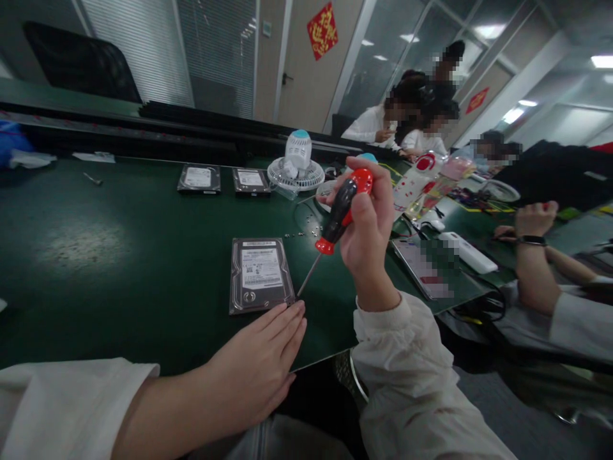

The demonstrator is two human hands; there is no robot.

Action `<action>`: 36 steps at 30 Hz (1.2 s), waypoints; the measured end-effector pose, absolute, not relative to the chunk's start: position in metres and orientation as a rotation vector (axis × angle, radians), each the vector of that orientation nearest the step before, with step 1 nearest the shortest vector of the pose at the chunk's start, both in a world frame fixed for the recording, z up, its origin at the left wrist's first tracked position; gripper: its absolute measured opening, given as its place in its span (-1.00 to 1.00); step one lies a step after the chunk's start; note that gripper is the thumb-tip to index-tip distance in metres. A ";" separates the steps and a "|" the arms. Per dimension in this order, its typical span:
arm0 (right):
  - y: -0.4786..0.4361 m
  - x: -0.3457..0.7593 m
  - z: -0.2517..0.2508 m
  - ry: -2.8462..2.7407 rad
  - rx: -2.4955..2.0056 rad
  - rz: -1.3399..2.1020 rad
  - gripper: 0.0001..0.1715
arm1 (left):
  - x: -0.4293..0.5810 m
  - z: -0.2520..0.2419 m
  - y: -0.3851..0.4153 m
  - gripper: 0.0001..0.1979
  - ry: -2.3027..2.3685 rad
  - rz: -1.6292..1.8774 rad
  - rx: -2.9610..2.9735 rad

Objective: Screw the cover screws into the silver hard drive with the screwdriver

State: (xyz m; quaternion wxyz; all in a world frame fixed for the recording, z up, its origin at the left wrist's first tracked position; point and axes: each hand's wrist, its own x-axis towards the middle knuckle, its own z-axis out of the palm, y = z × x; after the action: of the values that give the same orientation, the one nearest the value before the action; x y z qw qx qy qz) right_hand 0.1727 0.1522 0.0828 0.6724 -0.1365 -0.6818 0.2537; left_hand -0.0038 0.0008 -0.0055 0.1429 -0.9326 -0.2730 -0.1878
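Observation:
A hard drive (261,271) lies label up on the green table in front of me. My right hand (368,230) is closed around the red and black handle of a screwdriver (341,209). Its thin shaft slants down to the left, and the tip ends by the drive's lower right corner. My left hand (261,358) reaches in from below with its fingers stretched out side by side. Its fingertips rest at that same corner, next to the screwdriver tip. Whether a small part lies under those fingertips is hidden.
Several small screws (301,234) lie right of the drive's top edge. Two more hard drives (198,178) and a white fan (297,163) stand farther back. To the right are a phone (421,268), a white power bank (468,252) and another person's hand (535,219).

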 end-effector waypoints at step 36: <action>0.150 0.169 0.084 -1.567 -0.209 0.598 -0.69 | -0.004 -0.008 0.000 -0.38 -0.784 -0.548 -2.722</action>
State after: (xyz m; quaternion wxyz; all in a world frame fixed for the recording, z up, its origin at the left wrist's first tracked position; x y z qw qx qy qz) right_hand 0.1690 0.1498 0.0844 0.6637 -0.0925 -0.6934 0.2648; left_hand -0.0039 0.0000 -0.0076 0.1279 -0.9357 -0.2695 -0.1883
